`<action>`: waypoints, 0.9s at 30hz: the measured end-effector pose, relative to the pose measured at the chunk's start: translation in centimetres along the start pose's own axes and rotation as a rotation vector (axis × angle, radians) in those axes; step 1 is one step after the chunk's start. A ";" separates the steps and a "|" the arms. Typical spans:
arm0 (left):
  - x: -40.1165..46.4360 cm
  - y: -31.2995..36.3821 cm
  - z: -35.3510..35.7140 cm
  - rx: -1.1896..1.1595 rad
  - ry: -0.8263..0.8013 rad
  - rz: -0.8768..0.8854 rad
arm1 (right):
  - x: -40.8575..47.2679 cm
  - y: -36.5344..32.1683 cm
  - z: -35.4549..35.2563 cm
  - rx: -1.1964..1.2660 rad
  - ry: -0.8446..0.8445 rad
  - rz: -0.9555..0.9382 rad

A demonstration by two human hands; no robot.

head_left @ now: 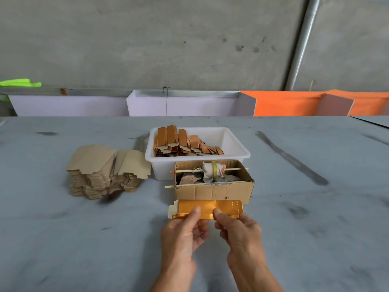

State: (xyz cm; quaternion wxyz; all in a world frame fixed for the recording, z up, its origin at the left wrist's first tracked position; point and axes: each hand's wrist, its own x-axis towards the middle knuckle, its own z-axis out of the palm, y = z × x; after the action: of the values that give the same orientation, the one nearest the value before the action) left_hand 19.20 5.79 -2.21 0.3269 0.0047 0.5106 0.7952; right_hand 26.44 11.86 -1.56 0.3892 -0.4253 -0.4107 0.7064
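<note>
A flat gold-foil carton blank (pixel 223 206) lies in front of me just above the grey table, its long side running left to right. My left hand (pixel 183 232) pinches its near edge left of the middle, thumb on top. My right hand (pixel 237 230) pinches the same edge right of the middle. Both thumbs lie on the shiny face and the fingers are hidden under the blank.
Behind the blank stands a small cardboard box (pixel 212 191) with two sticks and a wrapped roller across it. A white plastic tub (pixel 233 151) holds several folded brown-and-gold cartons (pixel 183 142). A stack of plain brown blanks (pixel 105 173) sits to the left. Coloured boards line the table's far edge.
</note>
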 end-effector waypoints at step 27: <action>-1.1 5.9 -2.4 0.088 0.020 0.139 | -1.8 -3.7 5.0 -0.115 -0.300 0.054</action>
State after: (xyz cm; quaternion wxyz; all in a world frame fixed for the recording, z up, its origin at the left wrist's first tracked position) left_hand 16.22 1.66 1.85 0.2652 0.0466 0.5469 0.7927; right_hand 23.17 10.32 3.87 0.2793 -0.3473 -0.4927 0.7474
